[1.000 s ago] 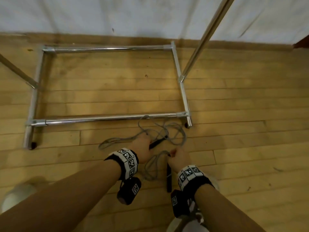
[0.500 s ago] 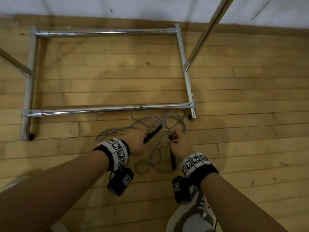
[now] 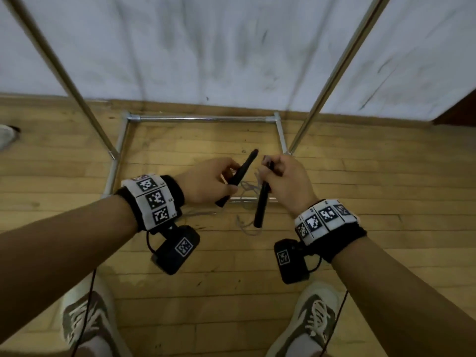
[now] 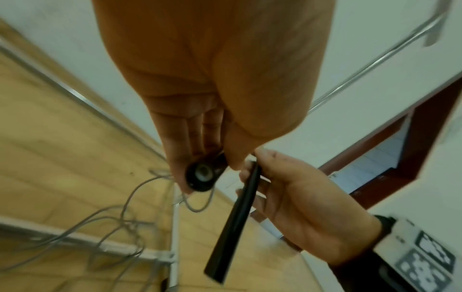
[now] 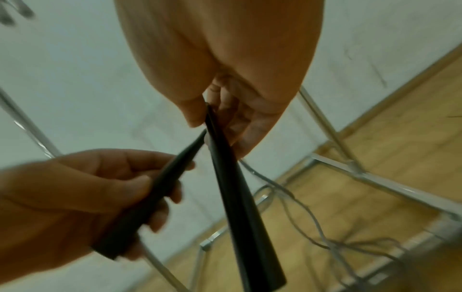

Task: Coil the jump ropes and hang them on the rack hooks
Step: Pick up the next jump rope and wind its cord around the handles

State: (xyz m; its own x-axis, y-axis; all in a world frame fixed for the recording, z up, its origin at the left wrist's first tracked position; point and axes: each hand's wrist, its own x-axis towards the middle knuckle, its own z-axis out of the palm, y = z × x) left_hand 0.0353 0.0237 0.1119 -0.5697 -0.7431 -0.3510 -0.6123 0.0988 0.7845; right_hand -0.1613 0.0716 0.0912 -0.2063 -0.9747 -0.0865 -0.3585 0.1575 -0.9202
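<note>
I hold one black jump rope handle in each hand, raised above the wooden floor. My left hand [image 3: 213,180] grips a handle [image 3: 240,173] that points up and to the right; its round end [image 4: 201,175] faces the left wrist camera. My right hand [image 3: 279,176] pinches the top of the other handle [image 3: 261,204], which hangs down. The same handle [image 5: 240,197] runs long and dark through the right wrist view. The grey cord [image 3: 247,188] trails from both handles down to a loose tangle [image 5: 312,221] on the floor by the rack's front bar.
The chrome rack base [image 3: 203,118] forms a rectangle on the floor ahead, with slanted uprights at left [image 3: 59,73] and right [image 3: 334,73]. A white wall stands behind. My two shoes [image 3: 314,320] are near the bottom edge. No hooks are in view.
Both hands have lifted the handles off the floor and brought their tips close together. My view has tilted up, so the wall and the uprights now show.
</note>
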